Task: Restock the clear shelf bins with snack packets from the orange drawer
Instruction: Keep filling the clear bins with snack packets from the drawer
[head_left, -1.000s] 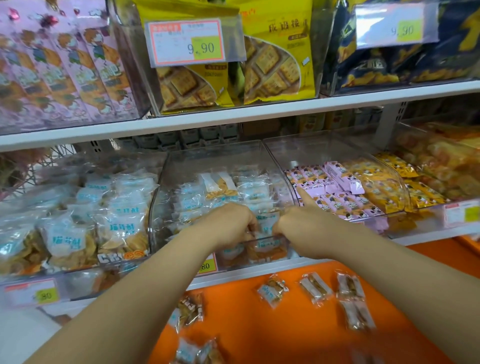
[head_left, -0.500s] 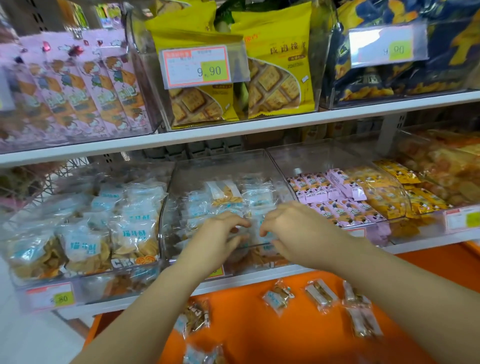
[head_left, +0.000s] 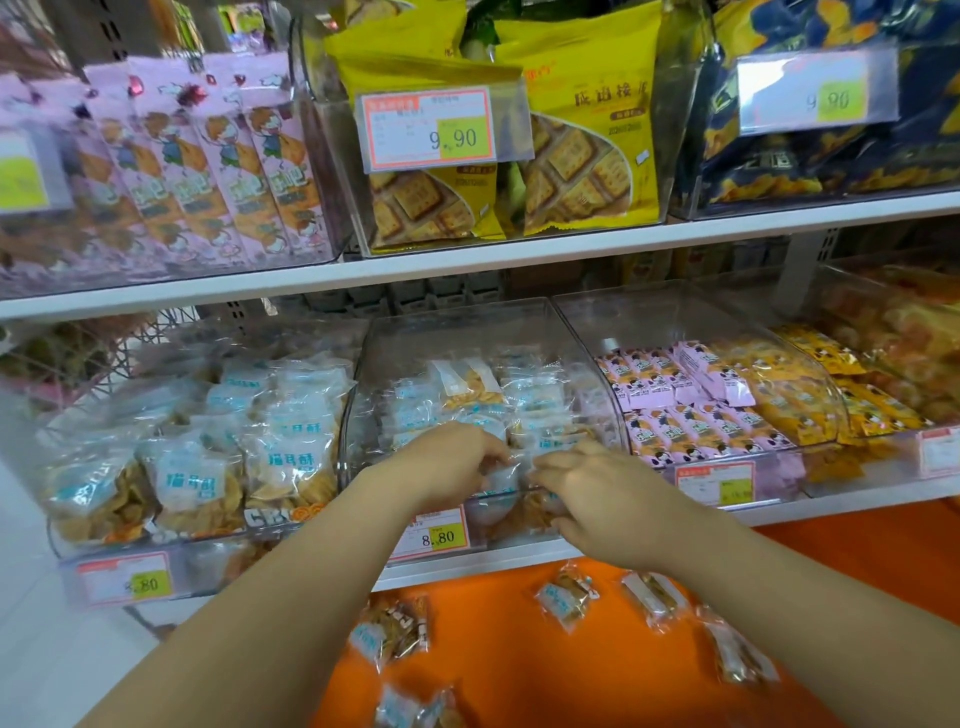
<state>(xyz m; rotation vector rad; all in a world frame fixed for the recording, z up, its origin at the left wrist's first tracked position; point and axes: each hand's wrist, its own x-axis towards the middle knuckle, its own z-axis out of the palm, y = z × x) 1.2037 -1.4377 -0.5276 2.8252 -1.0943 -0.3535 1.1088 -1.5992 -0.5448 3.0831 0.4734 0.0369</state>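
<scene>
Both hands reach over the front lip of the middle bin (head_left: 519, 322) on the lower shelf. The left hand (head_left: 452, 462) has its fingers curled round a clear packet (head_left: 511, 470) at the front of the pile, and the right hand (head_left: 597, 493) pinches the same crinkled wrapping from the other side, though the blur hides whether this is one packet or two lying together. The bin is partly filled with similar blue-labelled snack packets, and a price tag (head_left: 436, 532) reading 8.80 sits on its front, just below the left wrist. Below the shelf lies the orange drawer (head_left: 519, 675), with loose packets (head_left: 566, 597) scattered well apart on its floor. The left bin (head_left: 208, 467) is heaped with larger bags of the same blue label, while the right bin (head_left: 675, 405) holds small pink packs beside yellow ones. On the shelf above stand yellow cracker bags (head_left: 587, 145).
</scene>
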